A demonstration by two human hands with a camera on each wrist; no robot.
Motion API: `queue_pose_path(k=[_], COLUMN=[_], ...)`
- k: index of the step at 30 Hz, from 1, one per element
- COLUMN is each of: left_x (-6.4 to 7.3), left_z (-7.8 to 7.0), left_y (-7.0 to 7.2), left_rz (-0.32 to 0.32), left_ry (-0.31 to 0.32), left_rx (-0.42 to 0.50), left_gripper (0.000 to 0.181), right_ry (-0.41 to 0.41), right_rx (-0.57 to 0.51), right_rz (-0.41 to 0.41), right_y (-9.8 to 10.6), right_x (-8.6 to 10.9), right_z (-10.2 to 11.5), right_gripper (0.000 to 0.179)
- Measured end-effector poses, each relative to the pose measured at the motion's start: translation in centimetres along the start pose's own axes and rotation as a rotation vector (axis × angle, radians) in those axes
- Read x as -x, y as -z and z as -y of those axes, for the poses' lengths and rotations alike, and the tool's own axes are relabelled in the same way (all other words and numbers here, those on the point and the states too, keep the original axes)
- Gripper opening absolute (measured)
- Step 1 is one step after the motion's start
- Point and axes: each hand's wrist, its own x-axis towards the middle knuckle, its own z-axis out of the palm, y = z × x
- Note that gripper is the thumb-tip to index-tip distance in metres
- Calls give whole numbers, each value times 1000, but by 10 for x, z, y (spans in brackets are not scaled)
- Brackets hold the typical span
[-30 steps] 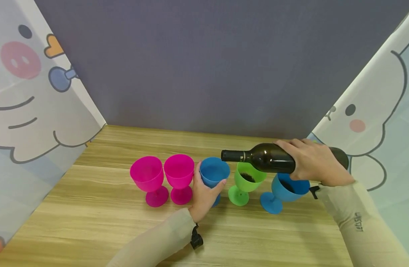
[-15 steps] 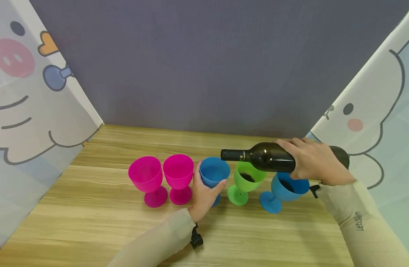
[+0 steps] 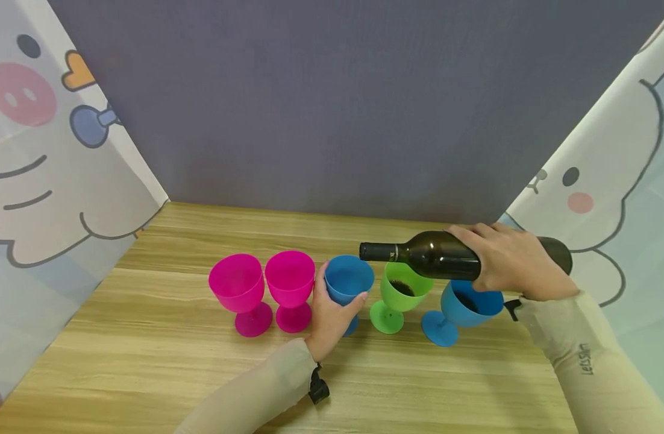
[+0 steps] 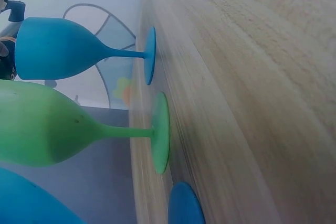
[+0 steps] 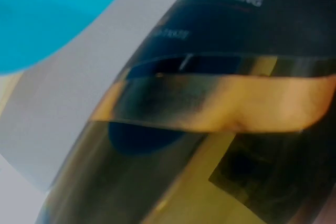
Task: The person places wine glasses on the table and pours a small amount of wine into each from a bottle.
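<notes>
My right hand (image 3: 513, 262) grips a dark wine bottle (image 3: 443, 256) held nearly level, its mouth pointing left near the rim of the middle blue goblet (image 3: 348, 277). Around that goblet's bowl my left hand (image 3: 332, 313) curls, thumb at the near right side. No stream of liquid shows at the bottle's mouth. Under the neck stands a green goblet (image 3: 399, 295) with dark liquid in it. Right of it, another blue goblet (image 3: 467, 310) also contains dark liquid, partly hidden by my right hand. The right wrist view is filled by the bottle's label and glass (image 5: 210, 103).
Two pink goblets (image 3: 237, 283) (image 3: 290, 280) stand left of my left hand, the nearer one almost touching it. All goblets are on a wooden table (image 3: 147, 361). A grey panel (image 3: 332, 108) rises behind, with cartoon-printed sheets (image 3: 598, 199) at both sides.
The bottle and my right hand have shifted very slightly to the right. My left hand stays on the blue goblet. The camera view has turned a little.
</notes>
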Motion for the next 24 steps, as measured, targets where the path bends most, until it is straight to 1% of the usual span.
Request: queue_pose_path(k=[7, 15, 24], left_x=[0, -1, -1], left_z=[-1, 0, 1], left_y=[-1, -3, -3], left_rz=[7, 11, 5], left_ry=[6, 2, 5], left_rx=[-1, -3, -27], left_gripper=[89, 89, 89], right_ry=[13, 28, 22], right_rx=[-1, 3, -5], right_rz=[-20, -3, 11], right_y=[1, 4, 4], right_x=[-1, -2, -3], right_z=[-2, -3, -4], right_gripper=[87, 84, 86])
